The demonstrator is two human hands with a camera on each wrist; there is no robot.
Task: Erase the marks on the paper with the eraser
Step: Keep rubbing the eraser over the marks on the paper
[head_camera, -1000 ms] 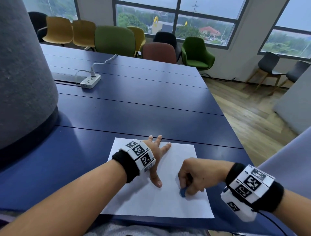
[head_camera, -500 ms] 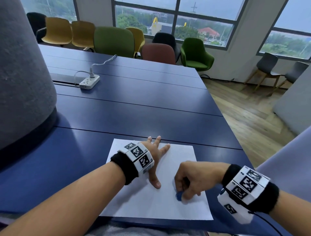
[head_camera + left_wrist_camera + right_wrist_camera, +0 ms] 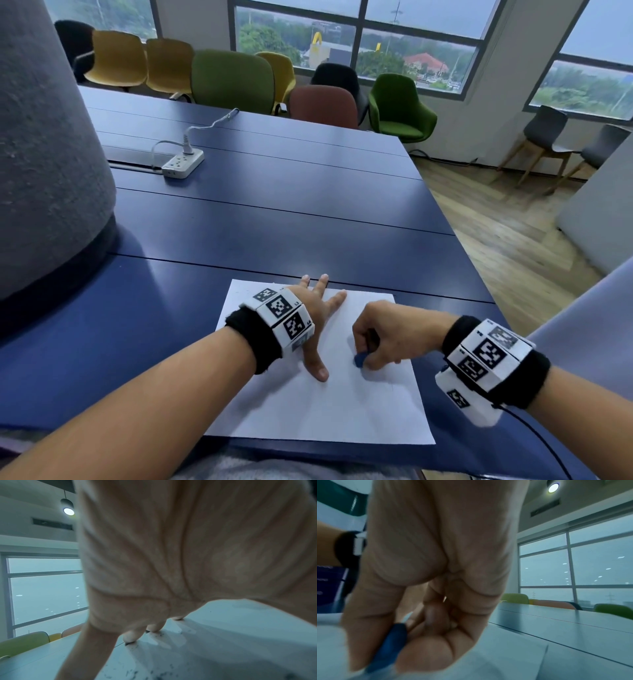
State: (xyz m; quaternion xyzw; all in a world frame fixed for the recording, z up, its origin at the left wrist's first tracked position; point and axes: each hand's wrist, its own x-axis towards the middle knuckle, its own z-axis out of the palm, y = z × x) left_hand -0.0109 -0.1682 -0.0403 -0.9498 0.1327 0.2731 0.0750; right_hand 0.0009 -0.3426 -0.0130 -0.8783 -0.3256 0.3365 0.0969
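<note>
I see the eraser (image 3: 359, 360) as a small dark blue piece, pinched between the thumb and curled fingers of my right hand (image 3: 390, 334). Only its lower tip shows below the fingers in the head view. That tip touches the paper (image 3: 318, 404), directly under the right hand.

The paper is a white sheet lying flat on the blue table (image 3: 260, 219), with its near edge close to the table's near edge. My left hand (image 3: 313, 320) lies flat on the sheet, to the left of the right hand and well apart from the eraser. Its fingers are straight and spread, and its thumb points back toward me.

The right wrist view shows what the head view hides: the eraser (image 3: 388, 646) is a flat, elongated blue slab held edge-on, with the thumb on one face and a finger on the other. The lower end is blurred.

The left wrist view shows the underside of the left hand (image 3: 171, 561), with its fingertips (image 3: 132, 636) pressing on the paper (image 3: 223, 642). It also shows dark specks (image 3: 154, 672) scattered on the sheet beneath the palm. The head view does not resolve them. I cannot tell whether they are marks or eraser crumbs.

A white power strip (image 3: 183, 163) lies on the table, far beyond the left hand.
</note>
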